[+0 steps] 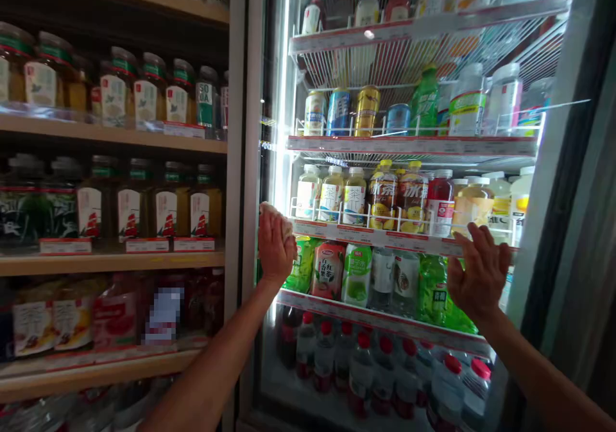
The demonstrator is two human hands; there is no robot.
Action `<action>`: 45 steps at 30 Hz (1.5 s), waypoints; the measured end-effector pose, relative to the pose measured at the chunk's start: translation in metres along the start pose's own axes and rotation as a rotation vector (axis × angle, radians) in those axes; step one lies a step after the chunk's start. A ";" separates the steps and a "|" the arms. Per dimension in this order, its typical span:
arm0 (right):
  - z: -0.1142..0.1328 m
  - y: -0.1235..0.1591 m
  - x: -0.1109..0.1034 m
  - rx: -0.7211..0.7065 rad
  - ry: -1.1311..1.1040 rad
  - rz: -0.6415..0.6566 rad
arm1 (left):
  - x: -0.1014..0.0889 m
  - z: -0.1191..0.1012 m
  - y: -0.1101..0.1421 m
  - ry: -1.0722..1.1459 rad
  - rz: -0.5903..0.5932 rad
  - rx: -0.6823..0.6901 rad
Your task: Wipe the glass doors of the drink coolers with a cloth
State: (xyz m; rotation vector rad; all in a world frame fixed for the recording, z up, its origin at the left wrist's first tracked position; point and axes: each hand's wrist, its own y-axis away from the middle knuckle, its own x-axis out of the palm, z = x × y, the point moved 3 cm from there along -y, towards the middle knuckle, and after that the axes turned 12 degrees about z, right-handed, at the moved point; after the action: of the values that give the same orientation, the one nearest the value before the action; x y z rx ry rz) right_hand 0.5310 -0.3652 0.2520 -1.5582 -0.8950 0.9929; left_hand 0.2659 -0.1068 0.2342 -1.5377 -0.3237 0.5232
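Observation:
My left hand [276,252] is closed around a pale, crumpled cloth [275,214]. It presses the cloth at the left side of the lit drinks fridge, close to the bright light strip [283,111]. My right hand [479,271] is raised before the right part of the fridge, fingers apart and slightly bent, with nothing seen in it. Whether it touches the front glass I cannot tell. Behind that hand are a price rail [366,234] and green bottles [433,291]. Between my hands stand iced tea bottles [384,194] and a red tea bottle [328,270].
To the left, wooden shelves [115,138] hold rows of bottled drinks, parted from the fridge by a grey upright [239,162]. Several red-capped bottles [360,368] fill the fridge bottom. Cans [367,111] stand higher up. A dark frame [568,181] borders the right side.

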 end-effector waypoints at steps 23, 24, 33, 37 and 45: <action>-0.006 0.003 -0.005 -0.057 -0.052 -0.023 | 0.046 -0.168 -0.061 0.090 0.378 0.749; -0.008 0.005 -0.006 -0.051 -0.064 -0.030 | 0.045 -0.160 -0.069 0.092 0.374 0.727; 0.058 -0.039 -0.008 -0.101 -0.480 -0.041 | 0.042 -0.135 -0.101 0.209 0.121 0.190; 0.115 -0.077 0.016 -0.118 -0.613 0.013 | 0.034 -0.143 -0.079 0.280 0.152 0.142; 0.155 -0.120 0.057 -0.106 -0.124 0.260 | 0.008 -0.026 -0.063 0.153 0.125 0.025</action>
State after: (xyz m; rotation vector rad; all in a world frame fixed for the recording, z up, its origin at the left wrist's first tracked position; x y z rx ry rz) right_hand 0.4029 -0.2347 0.3419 -1.7495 -0.8553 1.2547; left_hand 0.2938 -0.1217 0.2954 -1.5703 -0.1037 0.5021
